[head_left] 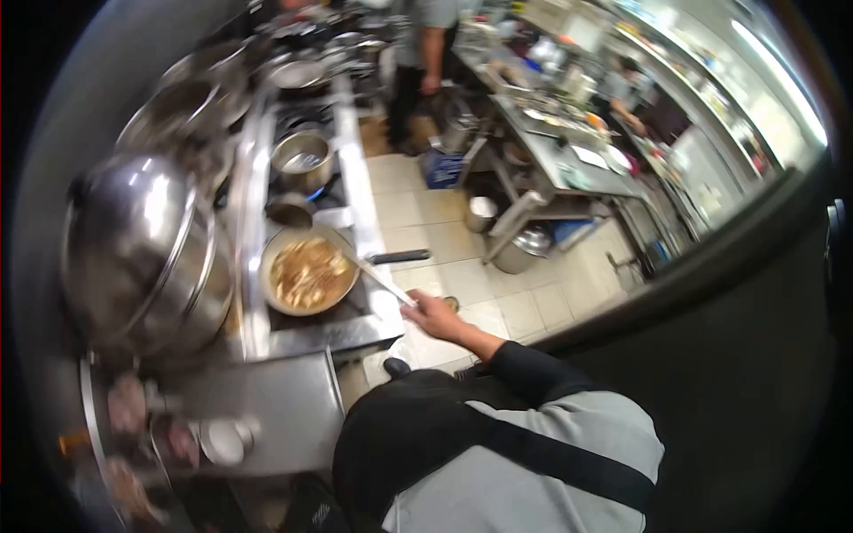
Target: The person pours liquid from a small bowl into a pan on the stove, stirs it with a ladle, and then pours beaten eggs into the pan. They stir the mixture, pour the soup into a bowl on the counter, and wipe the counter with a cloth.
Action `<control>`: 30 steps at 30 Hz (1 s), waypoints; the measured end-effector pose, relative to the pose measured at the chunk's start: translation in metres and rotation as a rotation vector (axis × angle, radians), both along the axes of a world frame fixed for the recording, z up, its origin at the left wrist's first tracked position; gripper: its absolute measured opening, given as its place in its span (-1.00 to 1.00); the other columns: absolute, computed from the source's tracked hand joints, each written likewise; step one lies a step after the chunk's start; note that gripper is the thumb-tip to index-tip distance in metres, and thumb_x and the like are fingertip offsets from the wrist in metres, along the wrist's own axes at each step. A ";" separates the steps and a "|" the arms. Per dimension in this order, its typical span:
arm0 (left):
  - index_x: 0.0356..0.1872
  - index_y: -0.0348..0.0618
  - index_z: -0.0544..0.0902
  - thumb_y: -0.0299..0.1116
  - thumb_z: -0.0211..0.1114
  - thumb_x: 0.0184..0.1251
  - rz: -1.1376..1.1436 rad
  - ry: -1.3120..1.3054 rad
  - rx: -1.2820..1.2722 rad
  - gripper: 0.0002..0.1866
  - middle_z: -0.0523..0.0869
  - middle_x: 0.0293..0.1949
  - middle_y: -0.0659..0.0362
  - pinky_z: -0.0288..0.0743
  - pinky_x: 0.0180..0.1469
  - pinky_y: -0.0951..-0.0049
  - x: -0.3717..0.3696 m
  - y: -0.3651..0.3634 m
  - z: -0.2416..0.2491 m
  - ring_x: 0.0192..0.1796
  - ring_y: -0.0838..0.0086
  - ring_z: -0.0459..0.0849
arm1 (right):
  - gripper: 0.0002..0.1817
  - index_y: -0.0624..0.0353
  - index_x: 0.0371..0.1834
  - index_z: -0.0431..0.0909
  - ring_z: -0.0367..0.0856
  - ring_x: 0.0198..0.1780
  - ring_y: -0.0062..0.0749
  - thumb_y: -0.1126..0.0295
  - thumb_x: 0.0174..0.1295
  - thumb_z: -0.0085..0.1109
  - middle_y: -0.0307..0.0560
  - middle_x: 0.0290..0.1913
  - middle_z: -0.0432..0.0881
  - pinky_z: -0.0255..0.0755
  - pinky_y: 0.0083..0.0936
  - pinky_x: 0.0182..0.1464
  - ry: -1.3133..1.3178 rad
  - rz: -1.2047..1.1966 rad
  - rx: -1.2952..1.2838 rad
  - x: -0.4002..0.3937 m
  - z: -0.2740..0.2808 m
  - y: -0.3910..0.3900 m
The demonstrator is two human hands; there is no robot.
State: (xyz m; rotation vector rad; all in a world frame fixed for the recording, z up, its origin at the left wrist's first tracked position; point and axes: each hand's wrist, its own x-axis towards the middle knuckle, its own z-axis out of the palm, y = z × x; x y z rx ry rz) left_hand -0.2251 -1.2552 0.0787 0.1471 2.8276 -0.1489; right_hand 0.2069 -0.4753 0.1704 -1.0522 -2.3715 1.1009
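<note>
My right hand (433,315) is closed around the handle end of a long metal ladle (382,280). The ladle reaches left across a pan (266,282), and its bowl (290,211) is at the pan's far edge. Brown sauce with pale pieces of food (311,274) fills the pan, which sits on the stove. The pan's black handle (402,257) points right, beyond my fingers and apart from them. My left hand does not show.
Behind the pan, a pot (303,160) stands over a blue flame. Large shiny metal vessels (138,240) line the left. A steel counter (275,404) with bowls is nearest. A person (433,53) stands at the far aisle, another (622,89) behind the right worktable (533,133).
</note>
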 end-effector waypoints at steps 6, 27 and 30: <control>-0.15 -0.25 0.72 0.02 0.19 0.41 -0.023 0.011 -0.012 -0.54 0.74 -0.10 -0.07 0.52 0.02 0.03 0.042 -0.041 -0.075 -0.02 0.02 0.70 | -0.72 0.25 0.02 0.48 0.58 -0.33 -0.39 0.45 0.26 0.19 -0.08 -0.34 0.64 0.48 -0.39 -0.25 -0.111 -0.026 -0.128 0.015 0.005 0.024; -0.06 -0.08 0.60 -0.43 0.30 0.03 -0.632 0.214 0.234 -0.64 0.57 0.02 0.11 0.44 0.15 0.23 0.066 0.334 0.048 0.11 0.15 0.51 | -0.59 0.33 0.08 0.55 0.66 -0.16 0.13 0.23 0.32 0.21 0.33 -0.21 0.66 0.48 -0.18 -0.11 -0.382 0.523 0.224 -0.036 -0.027 0.150; 0.24 -0.02 0.52 -0.46 0.39 0.05 -0.357 0.072 0.287 -0.39 0.53 0.14 0.06 0.43 0.27 0.18 0.062 0.334 0.046 0.28 0.07 0.49 | -0.55 0.35 0.13 0.51 0.67 -0.10 0.18 0.24 0.32 0.21 0.38 -0.17 0.66 0.49 -0.18 -0.05 -0.483 0.482 0.164 -0.036 -0.020 0.139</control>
